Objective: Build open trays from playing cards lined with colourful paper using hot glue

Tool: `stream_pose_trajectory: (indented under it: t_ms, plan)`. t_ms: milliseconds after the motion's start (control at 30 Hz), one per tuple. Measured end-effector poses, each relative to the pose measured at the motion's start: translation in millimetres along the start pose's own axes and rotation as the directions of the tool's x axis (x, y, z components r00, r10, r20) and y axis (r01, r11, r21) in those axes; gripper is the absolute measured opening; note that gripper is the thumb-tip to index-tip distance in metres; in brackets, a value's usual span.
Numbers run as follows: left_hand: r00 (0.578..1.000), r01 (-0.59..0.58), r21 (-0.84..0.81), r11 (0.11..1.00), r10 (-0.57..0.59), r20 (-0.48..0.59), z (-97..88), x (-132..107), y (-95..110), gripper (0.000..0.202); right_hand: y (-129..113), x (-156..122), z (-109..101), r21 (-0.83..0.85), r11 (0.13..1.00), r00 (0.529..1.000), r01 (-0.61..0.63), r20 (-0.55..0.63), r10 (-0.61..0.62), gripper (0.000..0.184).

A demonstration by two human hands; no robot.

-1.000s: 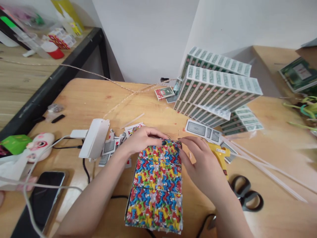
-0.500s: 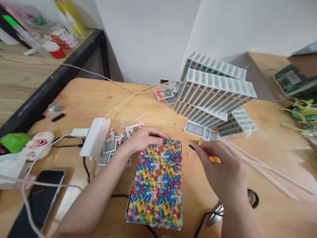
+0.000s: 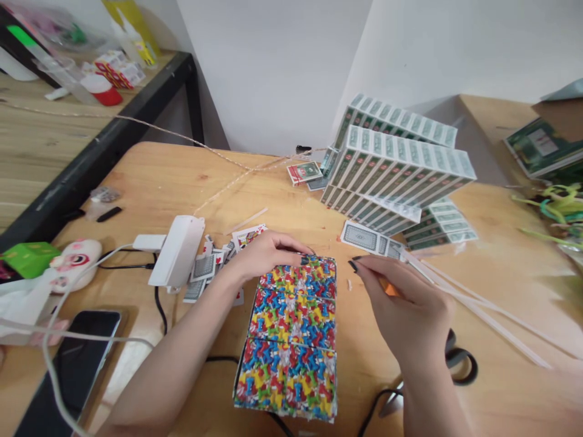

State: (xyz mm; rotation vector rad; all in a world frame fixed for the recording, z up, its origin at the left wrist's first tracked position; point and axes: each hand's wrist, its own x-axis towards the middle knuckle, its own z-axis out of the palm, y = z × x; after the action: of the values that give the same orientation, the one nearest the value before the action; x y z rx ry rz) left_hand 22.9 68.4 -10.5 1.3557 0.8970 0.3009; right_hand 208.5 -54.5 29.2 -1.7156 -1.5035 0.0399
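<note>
A block wrapped in a bright multicoloured pattern [image 3: 291, 334] lies on the wooden table [image 3: 159, 182] in front of me. My left hand [image 3: 266, 252] rests on the block's far left edge, its fingers curled over the edge and gripping it. My right hand [image 3: 410, 309] is just right of the block's far corner. It is closed around a yellow-orange glue gun [image 3: 389, 289], of which only a sliver shows under the fingers. Loose playing cards [image 3: 203, 267] lie to the left of my left hand.
Stacked rows of green card boxes [image 3: 401, 170] lean at the back right, with a flat card sheet [image 3: 368, 238] before them. Long clear glue sticks [image 3: 478, 309] and black scissors [image 3: 462, 364] lie to the right. A white adapter [image 3: 177, 252], cables and a phone [image 3: 68, 364] lie to the left.
My right hand left the block's far edge, moved right and closed over the glue gun. My left hand stayed on the block.
</note>
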Motion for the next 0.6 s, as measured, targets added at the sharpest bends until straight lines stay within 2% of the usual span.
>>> stream_pose_trajectory:
  t_ms: [200,300,467,533,600]
  plan:
    - [1.000,0.005,-0.004,1.000,-0.005,0.001,0.1,-0.4,1.4,0.021,4.2,-3.8,3.1,0.059,0.991,0.992,-0.117,-0.049,0.120,0.008]
    - [1.000,0.017,-0.017,1.000,-0.017,-0.007,0.7,-0.4,1.1,0.020,2.7,-0.5,-0.9,0.068,0.987,0.989,-0.149,-0.005,0.149,0.015]
    - [1.000,0.014,-0.020,1.000,-0.014,-0.010,0.8,-0.2,-0.3,0.022,-3.1,8.0,-7.1,-0.034,0.997,0.998,-0.070,-0.009,0.070,0.036]
    - [1.000,0.018,-0.015,1.000,-0.019,-0.008,0.6,-0.1,-0.3,0.023,-3.0,9.8,-6.8,-0.055,0.998,1.000,-0.028,0.010,0.028,0.032]
    - [1.000,0.018,-0.018,1.000,-0.018,-0.005,0.5,-0.3,0.2,0.023,-2.2,10.3,-5.5,-0.038,0.999,0.999,-0.006,0.041,0.008,0.019]
